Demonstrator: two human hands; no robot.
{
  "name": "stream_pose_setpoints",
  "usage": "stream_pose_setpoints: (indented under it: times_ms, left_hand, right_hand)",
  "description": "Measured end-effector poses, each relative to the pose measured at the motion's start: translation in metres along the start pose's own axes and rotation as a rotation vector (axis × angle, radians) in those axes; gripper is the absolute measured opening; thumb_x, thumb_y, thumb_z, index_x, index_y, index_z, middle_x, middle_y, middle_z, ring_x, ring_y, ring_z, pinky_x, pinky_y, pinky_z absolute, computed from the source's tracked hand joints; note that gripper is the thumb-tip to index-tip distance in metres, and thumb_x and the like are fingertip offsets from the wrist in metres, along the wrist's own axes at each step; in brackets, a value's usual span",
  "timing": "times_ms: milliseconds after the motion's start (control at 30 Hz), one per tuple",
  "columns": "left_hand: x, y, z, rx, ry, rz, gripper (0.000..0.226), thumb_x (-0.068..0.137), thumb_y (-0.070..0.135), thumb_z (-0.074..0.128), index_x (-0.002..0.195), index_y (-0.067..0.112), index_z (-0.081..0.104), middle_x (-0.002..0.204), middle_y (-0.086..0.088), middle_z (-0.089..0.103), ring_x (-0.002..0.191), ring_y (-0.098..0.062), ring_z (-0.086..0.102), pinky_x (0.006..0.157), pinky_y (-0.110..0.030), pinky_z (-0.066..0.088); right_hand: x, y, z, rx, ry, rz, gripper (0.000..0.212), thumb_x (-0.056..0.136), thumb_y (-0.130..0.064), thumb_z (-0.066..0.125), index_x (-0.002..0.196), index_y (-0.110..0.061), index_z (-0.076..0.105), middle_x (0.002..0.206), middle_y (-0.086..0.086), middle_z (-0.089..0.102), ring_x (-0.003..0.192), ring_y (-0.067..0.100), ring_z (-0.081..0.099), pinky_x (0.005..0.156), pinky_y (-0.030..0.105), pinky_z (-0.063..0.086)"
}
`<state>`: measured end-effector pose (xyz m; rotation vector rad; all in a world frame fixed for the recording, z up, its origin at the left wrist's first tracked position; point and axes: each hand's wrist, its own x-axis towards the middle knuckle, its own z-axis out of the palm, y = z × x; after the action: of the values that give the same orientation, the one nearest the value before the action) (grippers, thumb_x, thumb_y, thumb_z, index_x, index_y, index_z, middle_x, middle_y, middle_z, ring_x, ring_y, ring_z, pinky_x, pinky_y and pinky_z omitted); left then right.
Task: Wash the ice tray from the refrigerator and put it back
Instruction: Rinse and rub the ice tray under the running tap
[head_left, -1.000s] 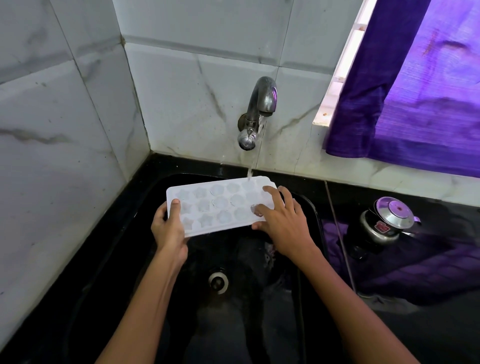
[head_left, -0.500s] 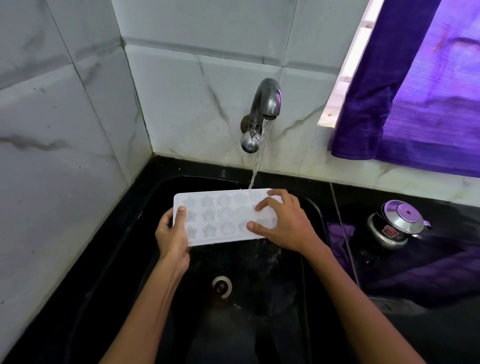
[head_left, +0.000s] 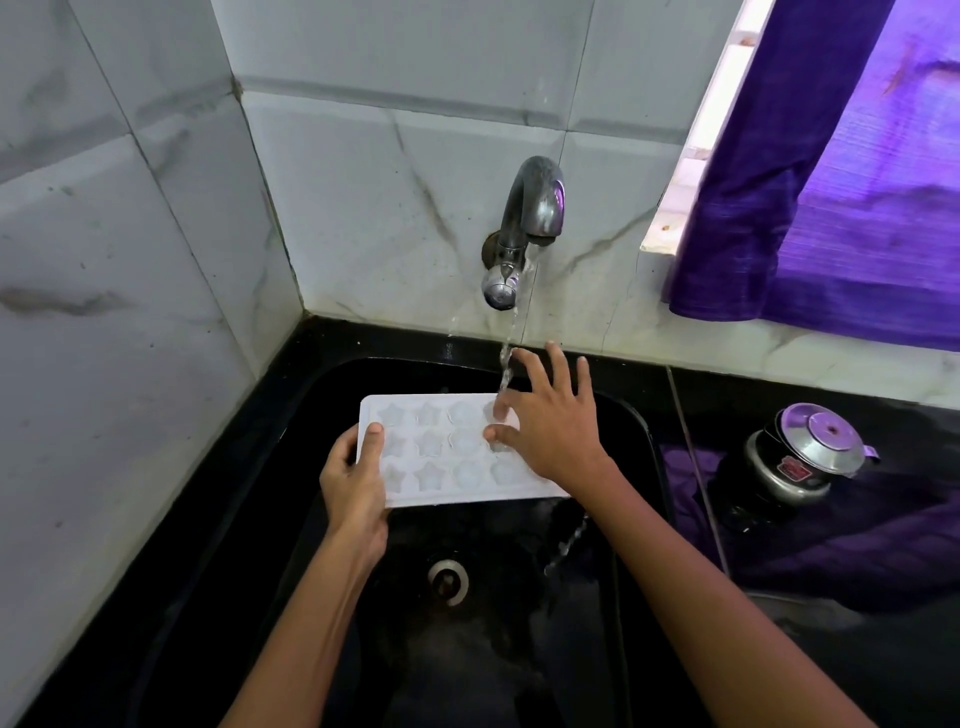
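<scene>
Left hand (head_left: 353, 480) is gripping the left end of the white ice tray (head_left: 441, 457), thumb on top; right hand (head_left: 550, 421), fingers spread wide, is touching its cavities under the tap (head_left: 524, 228) stream

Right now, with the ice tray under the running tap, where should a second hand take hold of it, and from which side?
Take the ice tray by its flat rim at the right short end, coming in from the right. The left hand already grips the left end, thumb on top, and the right hand only rests spread fingers on the moulds. The tray is thin and roughly level, so a rim pinch should steady it.
</scene>
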<state>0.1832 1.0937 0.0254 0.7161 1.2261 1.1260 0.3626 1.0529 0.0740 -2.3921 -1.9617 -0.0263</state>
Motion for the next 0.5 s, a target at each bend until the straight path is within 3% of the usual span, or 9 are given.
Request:
stream_pose_setpoints:
  times_ms: [133, 333, 500]
  left_hand:
    - [0.003, 0.001, 0.000, -0.010, -0.001, -0.004, 0.033, 0.092, 0.027, 0.059, 0.121, 0.013, 0.057, 0.103, -0.006, 0.067, 0.082, -0.017, 0.066, 0.059, -0.029, 0.052]
    - [0.003, 0.001, 0.001, -0.017, -0.038, -0.013, 0.032, 0.092, 0.028, 0.058, 0.122, 0.016, 0.057, 0.103, -0.005, 0.068, 0.087, -0.020, 0.067, 0.063, -0.033, 0.054]
    - [0.003, 0.002, 0.000, -0.023, -0.051, -0.029, 0.032, 0.091, 0.028, 0.059, 0.121, 0.017, 0.057, 0.105, -0.007, 0.068, 0.090, -0.023, 0.067, 0.066, -0.035, 0.054]
  right_hand:
    - [0.000, -0.001, 0.000, -0.003, -0.007, -0.043, 0.031, 0.093, -0.052, 0.045, 0.116, -0.040, 0.062, 0.160, -0.001, 0.001, 0.145, 0.031, -0.013, 0.115, 0.053, -0.008]
    - [0.001, 0.004, -0.012, 0.080, 0.112, 0.019, 0.028, 0.077, -0.060, 0.062, 0.091, -0.038, 0.073, 0.157, -0.008, 0.011, 0.145, 0.030, -0.007, 0.116, 0.052, -0.006]
    - [-0.002, 0.005, -0.012, 0.144, -0.063, -0.023, 0.029, 0.091, -0.048, 0.052, 0.115, -0.038, 0.065, 0.159, -0.004, -0.008, 0.142, 0.034, -0.022, 0.111, 0.054, -0.016]
